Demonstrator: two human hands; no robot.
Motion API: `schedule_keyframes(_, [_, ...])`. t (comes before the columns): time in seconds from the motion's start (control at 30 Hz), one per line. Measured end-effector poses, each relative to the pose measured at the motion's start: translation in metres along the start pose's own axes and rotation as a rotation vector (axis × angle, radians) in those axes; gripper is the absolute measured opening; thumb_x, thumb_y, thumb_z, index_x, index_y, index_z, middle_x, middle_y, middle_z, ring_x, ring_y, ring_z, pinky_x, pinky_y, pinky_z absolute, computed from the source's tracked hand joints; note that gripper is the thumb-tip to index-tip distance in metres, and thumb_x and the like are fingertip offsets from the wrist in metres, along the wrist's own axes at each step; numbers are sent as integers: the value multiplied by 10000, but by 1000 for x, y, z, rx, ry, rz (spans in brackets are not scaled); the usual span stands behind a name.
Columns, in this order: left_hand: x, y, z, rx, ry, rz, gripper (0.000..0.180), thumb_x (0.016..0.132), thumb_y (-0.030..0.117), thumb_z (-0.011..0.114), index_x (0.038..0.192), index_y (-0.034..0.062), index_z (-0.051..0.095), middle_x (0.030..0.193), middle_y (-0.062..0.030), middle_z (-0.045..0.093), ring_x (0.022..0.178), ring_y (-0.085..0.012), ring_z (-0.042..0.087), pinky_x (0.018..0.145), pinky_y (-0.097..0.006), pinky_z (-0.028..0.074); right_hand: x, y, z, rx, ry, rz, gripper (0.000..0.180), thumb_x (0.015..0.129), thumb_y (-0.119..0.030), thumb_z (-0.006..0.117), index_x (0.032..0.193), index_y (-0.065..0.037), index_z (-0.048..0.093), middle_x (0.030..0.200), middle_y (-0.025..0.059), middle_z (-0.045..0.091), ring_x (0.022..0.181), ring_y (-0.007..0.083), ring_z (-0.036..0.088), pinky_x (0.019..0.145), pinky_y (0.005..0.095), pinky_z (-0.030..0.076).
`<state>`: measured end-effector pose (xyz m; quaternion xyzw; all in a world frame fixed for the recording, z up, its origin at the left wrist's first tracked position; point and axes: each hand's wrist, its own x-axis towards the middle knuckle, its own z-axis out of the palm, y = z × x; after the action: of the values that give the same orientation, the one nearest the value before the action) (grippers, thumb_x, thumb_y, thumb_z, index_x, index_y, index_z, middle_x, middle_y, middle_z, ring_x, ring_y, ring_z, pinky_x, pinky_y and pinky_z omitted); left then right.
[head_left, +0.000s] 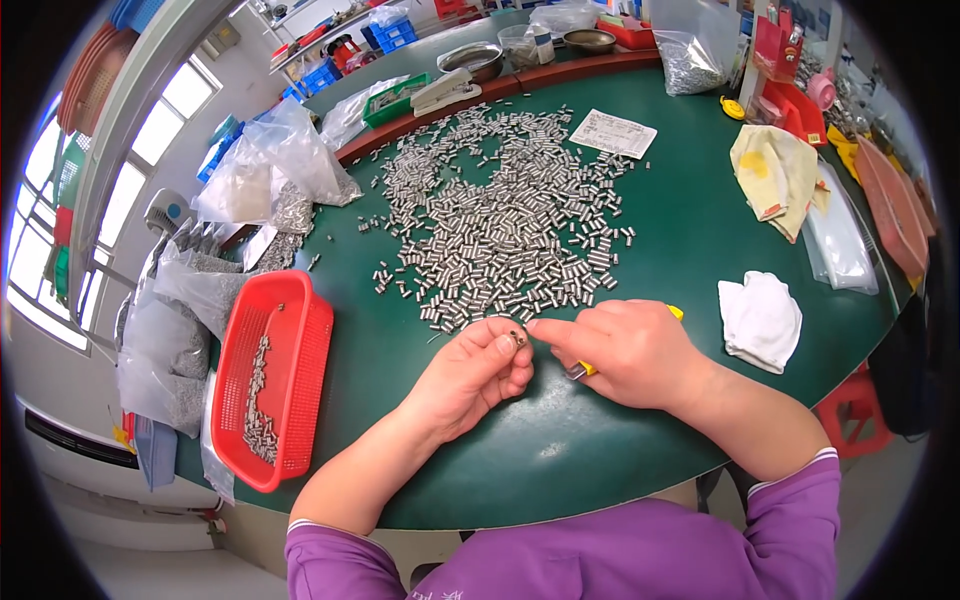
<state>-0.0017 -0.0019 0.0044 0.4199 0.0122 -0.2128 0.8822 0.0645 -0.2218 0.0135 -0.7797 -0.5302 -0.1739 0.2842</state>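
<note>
A red basket (pixel 275 385) at the left holds some small metal tubes. The left hand (pixel 470 375) pinches one metal tube (pixel 517 338) in its fingertips. The right hand (pixel 625 350), fingers closed on a yellow-handled tool (pixel 590 368), checks it. It probably goes in the basket next.

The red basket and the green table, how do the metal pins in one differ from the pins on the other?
The pins in the red basket are few, gathered in a narrow strip along its floor; the pins on the green table are many, spread in a wide loose pile. The basket's pins lie left of the left hand; the table's lie beyond both hands. Both are small silvery cylinders.
</note>
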Motion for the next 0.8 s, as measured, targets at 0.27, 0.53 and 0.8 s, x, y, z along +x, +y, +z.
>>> schedule_keyframes(0.27, [1, -2, -6, 49, -26, 109, 125, 975, 113, 577, 1094, 73, 572, 962, -48, 629, 848, -135, 610, 762, -269, 519, 2, -1, -2, 8, 101, -20, 411, 689, -104, 714, 1091, -128, 635, 705, 0, 560, 660, 184, 607, 571, 324, 488])
schedule_keyframes(0.53, [2, -2, -10, 71, -68, 151, 136, 970, 79, 575, 1104, 62, 575, 1007, -76, 650, 894, -157, 654, 813, -291, 554, 3, -2, -1, 13, 150, -111, 406, 676, -102, 735, 1079, -125, 686, 659, -28, 560, 559, 143, 556, 494, 288, 434])
schedule_keyframes(0.8, [2, -3, -10, 79, -54, 119, 136, 972, 81, 571, 1105, 54, 573, 985, -80, 664, 899, -168, 668, 828, -304, 561, 3, -3, -1, 23, 158, -123, 384, 704, -109, 738, 1085, -119, 686, 647, -28, 547, 553, 138, 553, 486, 284, 424])
